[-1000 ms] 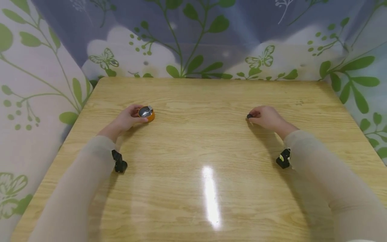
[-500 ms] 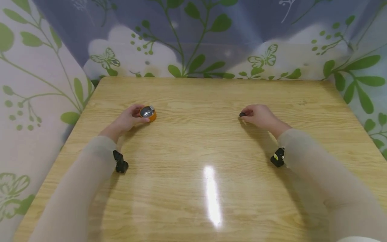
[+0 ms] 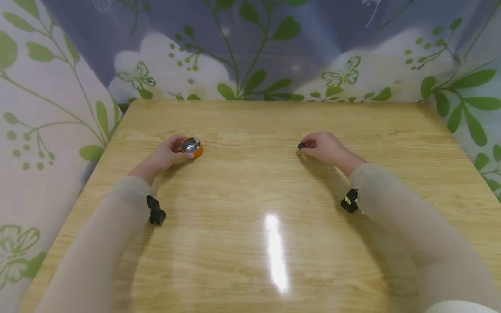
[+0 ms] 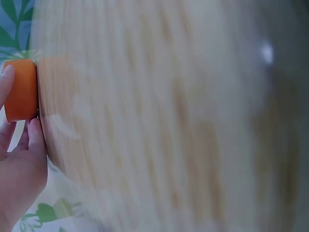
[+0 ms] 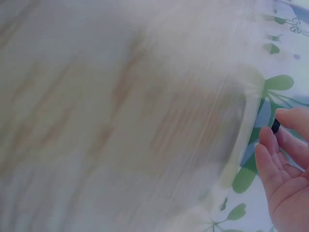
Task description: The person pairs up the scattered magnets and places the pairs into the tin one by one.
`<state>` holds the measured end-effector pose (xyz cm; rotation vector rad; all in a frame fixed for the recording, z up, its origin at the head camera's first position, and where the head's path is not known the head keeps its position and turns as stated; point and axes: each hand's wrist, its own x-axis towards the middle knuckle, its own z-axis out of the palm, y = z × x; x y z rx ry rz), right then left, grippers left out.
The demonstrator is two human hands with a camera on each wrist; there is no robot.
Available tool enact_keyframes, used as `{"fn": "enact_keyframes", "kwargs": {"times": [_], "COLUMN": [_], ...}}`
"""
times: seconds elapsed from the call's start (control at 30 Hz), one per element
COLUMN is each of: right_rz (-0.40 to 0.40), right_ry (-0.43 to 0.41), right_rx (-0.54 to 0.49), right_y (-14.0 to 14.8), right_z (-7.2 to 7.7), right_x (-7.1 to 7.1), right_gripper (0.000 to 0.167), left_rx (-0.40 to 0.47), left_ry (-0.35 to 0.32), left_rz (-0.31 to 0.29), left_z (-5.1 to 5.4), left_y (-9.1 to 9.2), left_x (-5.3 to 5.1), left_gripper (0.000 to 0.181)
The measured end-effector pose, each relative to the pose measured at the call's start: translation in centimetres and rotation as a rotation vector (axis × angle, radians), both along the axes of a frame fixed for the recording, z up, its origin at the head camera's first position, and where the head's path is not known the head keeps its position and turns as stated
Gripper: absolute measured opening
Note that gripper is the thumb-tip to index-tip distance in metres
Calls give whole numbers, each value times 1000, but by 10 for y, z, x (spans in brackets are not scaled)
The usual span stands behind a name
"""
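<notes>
On the left of the table, my left hand (image 3: 163, 155) holds a small round orange ashtray (image 3: 198, 151) with a shiny metal inside and a metal tab on its rim. Thumb and fingers lie on opposite sides of it. In the left wrist view the orange ashtray wall (image 4: 24, 92) sits against the tabletop. To the right, above the table, my right hand (image 3: 325, 148) pinches a small black round piece (image 3: 302, 146) between thumb and fingers. The right wrist view shows this black piece (image 5: 275, 126) edge-on and thin; its exact kind cannot be told.
The wooden table (image 3: 242, 187) bears a bright light reflection near its front. Leaf-patterned cloth (image 3: 258, 48) hangs behind and along both sides. A black wrist camera (image 3: 155, 211) is strapped at the left sleeve, and another black camera (image 3: 349, 201) at the right one.
My right hand has moved left with the black piece, closing some of the distance to the ashtray. The left hand and ashtray have stayed nearly in place.
</notes>
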<state>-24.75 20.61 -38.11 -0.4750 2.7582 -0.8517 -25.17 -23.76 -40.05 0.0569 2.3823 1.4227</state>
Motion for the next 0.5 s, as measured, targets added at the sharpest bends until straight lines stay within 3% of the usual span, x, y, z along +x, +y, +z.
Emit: {"fn": "enact_keyframes", "kwargs": {"times": [0.5], "right_rz": [40], "right_ry": [52], "right_rx": [-31], "right_y": [-35], "right_z": [4], "right_x": [0], "right_gripper": [29], "left_rx": [-3], "left_ry": [6], "left_rz": [3], "left_z": [-2], "left_y": [2], "left_x": [0], "left_gripper": [71]}}
